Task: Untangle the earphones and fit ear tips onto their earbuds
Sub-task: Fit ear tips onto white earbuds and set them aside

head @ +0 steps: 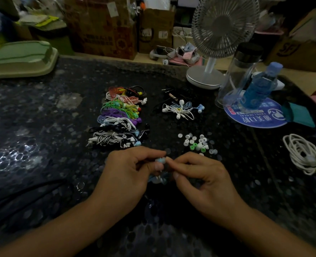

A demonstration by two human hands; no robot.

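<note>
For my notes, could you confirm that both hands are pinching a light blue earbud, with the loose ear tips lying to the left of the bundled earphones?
Not quite: the head view shows the ear tips right of the bundled earphones. The left hand and right hand do pinch the light blue earbud.

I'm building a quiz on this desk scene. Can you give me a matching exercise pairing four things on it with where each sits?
Things:
1. loose ear tips
2. desk fan
3. coiled white cable
4. light-blue earbud

Places:
A. far right of the table
B. pinched between left hand and right hand
C. scattered just beyond the right hand
D. back of the table, beside the clear bottle

Pairs: 1-C, 2-D, 3-A, 4-B
</note>
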